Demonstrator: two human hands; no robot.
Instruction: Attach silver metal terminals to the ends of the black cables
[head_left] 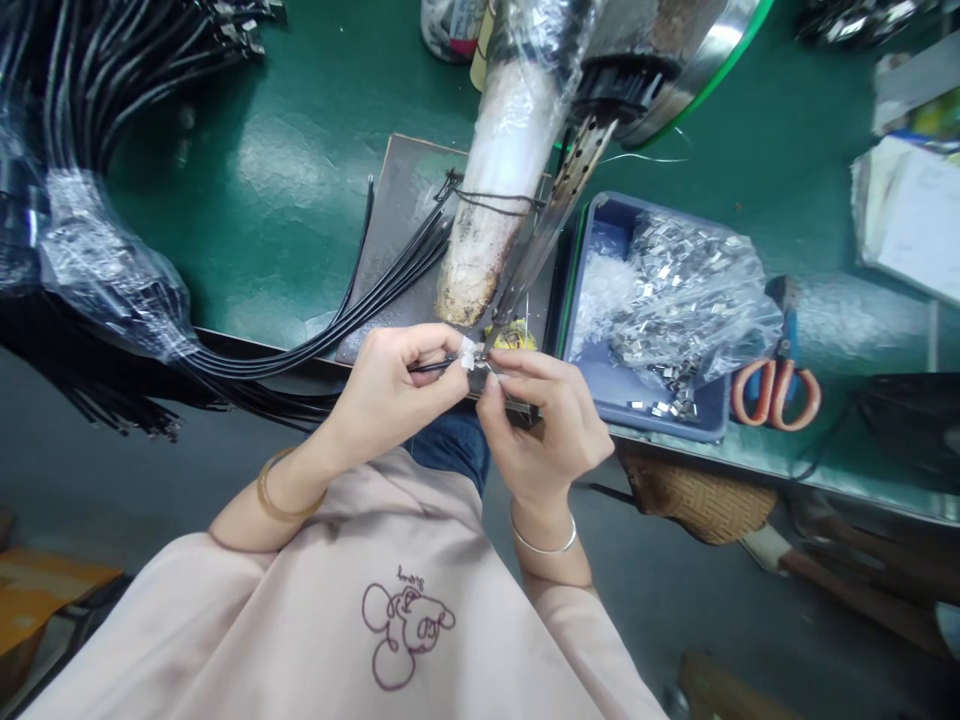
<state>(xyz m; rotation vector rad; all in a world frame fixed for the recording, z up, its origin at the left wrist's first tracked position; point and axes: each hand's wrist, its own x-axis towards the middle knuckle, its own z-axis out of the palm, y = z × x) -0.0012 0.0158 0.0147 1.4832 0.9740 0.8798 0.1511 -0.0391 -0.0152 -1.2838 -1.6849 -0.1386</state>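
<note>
My left hand [394, 385] is closed in a pinch on the end of a black cable [431, 367] at the front edge of the green table [300, 170]. My right hand [544, 415] is closed too, its fingertips pinching a small metal clip [477, 376] at that same cable end. The two hands meet fingertip to fingertip. Just above them hangs a perforated metal strip [559, 205] that runs down from a machine. Several more black cables [382, 285] lie on a dark board [401, 210] behind my left hand.
A blue tray [600, 385] with a clear bag of small metal clips [686, 290] sits right of my hands. Orange-handled scissors [776, 390] lie beside it. A plastic-wrapped cylinder [499, 185] stands above my hands. Large bundles of black cables [90, 240] in plastic fill the left side.
</note>
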